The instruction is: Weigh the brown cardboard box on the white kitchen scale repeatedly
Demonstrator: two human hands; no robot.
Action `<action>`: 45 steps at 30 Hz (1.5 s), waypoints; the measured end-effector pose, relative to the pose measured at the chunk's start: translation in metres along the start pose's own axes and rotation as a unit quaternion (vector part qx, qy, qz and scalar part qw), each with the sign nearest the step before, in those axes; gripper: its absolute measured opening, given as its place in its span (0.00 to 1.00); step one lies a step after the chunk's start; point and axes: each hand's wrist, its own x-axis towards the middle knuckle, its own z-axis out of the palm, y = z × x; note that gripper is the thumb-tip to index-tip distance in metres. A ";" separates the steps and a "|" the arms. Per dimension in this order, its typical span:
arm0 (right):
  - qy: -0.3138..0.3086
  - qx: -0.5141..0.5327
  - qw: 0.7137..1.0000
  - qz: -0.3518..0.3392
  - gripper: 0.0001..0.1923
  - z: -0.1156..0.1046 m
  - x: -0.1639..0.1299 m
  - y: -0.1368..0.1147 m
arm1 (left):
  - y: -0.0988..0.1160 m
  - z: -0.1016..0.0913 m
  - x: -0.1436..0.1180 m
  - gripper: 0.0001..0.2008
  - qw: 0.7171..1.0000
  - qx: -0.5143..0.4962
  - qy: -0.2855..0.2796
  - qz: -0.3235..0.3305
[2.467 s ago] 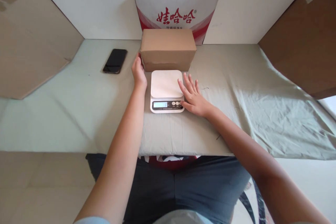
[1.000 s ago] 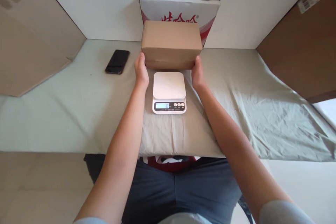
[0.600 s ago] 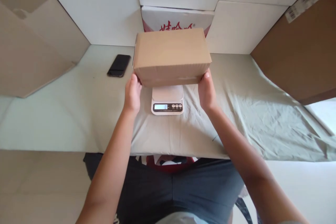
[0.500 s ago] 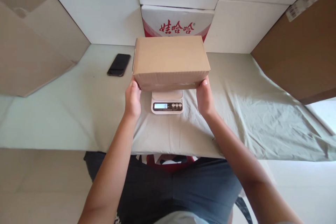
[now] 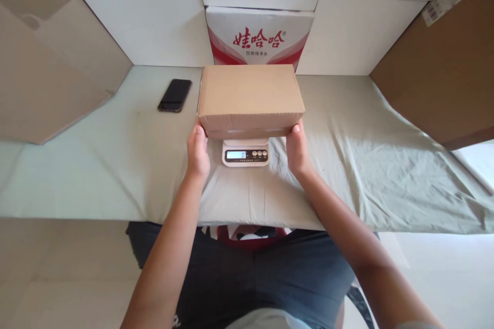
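Brown cardboard box (image 5: 250, 90), mid-frame: the left hand (image 5: 198, 149) and right hand (image 5: 297, 148) each pinch a lower corner; best held level and centred over the scale (image 5: 247, 153), display (image 5: 235, 154) uncovered.

- Soft, diffuse light reaches me; the carton (image 5: 252, 90) I hold is bright on top, shaded in front.
- The brown panel (image 5: 436, 82) on my right is dim.
- Wide-angle stretch pulls at my picture's edges.
- The scale's (image 5: 246, 154) tiny print blurs.
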 end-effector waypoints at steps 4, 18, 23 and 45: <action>0.001 -0.017 1.000 0.003 0.31 0.000 0.000 0.003 | -0.002 -0.001 0.000 0.27 1.000 0.009 -0.006 -0.001; 0.008 0.027 1.000 0.009 0.29 0.001 -0.002 0.007 | -0.002 0.000 0.000 0.27 1.000 -0.005 -0.004 -0.010; 0.013 0.013 1.000 0.018 0.31 0.002 -0.004 0.006 | -0.001 0.001 0.002 0.29 1.000 -0.001 -0.017 -0.003; 0.008 0.013 0.999 0.031 0.32 0.002 -0.005 0.008 | -0.002 -0.001 0.004 0.32 1.000 0.017 -0.021 0.000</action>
